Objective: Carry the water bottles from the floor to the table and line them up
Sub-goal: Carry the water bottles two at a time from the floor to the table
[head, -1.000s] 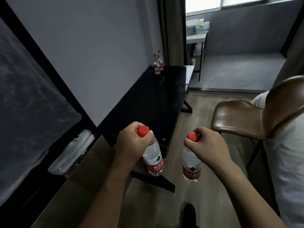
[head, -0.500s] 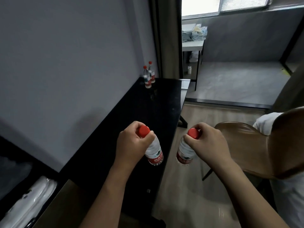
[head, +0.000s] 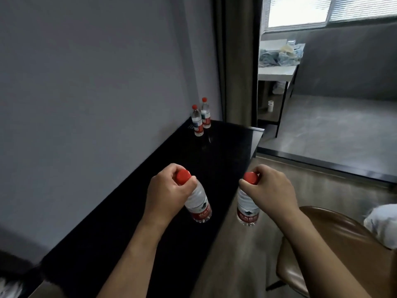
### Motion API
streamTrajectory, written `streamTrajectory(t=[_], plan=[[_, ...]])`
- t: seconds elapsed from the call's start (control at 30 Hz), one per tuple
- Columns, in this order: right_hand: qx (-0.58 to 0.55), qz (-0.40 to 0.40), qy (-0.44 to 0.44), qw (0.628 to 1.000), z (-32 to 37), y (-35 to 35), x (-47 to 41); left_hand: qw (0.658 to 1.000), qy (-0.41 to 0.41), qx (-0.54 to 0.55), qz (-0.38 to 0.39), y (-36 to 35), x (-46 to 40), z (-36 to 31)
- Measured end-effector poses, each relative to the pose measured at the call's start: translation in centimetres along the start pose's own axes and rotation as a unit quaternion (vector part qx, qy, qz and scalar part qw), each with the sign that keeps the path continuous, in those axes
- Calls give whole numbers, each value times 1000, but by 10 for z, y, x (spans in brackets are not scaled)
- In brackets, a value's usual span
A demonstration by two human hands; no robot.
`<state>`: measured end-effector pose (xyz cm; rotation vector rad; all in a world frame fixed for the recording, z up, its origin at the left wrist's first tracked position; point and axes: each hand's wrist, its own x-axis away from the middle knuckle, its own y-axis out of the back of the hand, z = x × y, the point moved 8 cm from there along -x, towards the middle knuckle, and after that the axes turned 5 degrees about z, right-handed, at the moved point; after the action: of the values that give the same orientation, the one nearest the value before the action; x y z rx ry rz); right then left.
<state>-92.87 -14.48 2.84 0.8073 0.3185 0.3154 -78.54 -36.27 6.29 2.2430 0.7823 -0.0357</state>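
Left hand (head: 166, 195): fingers curled round the neck of a water bottle just under its red cap, holding it in the air over the black table.
Left bottle (head: 198, 206): clear plastic with a red label, hanging tilted, its base leaning to the right.
Right hand (head: 271, 190): fingers gripping the neck of a second bottle at its red cap.
Right bottle (head: 247, 207): hanging nearly upright, beside the table's long edge and above the wooden floor (head: 236, 254).
Chair (head: 335, 250): brown seat at the lower right, close to the right forearm.
Black table (head: 133, 239): long dark top running along the grey wall (head: 96, 93).
Two bottles on table (head: 201, 117): standing upright at the far end by the wall, just beside each other, red caps up.
Far room: a white table (head: 277, 70) with bundled cloth on it, under a window.
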Motion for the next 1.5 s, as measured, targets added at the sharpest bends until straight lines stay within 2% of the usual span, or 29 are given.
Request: streamTrajectory(t=[0.2, 0.43, 0.97, 1.13, 1.3, 1.5], plan=[[-1, 6, 10, 1000, -14, -10, -77, 999, 37, 3, -2, -26, -56, 10], [13, 55, 7, 998, -17, -58, -158, 997, 71, -9, 17, -55, -123, 52], [13, 126, 77, 989, 54, -148, -332, 983, 158, -11, -88, -29, -251, 140], [19, 173, 107, 979, 64, -183, -377, 972, 203, -31, -113, -34, -278, 164], [38, 249, 169, 953, 80, -232, -424, 951, 264, -64, -149, -36, -306, 189], [62, 309, 224, 922, 95, -302, -488, 936, 308, -116, -127, -49, -355, 221]])
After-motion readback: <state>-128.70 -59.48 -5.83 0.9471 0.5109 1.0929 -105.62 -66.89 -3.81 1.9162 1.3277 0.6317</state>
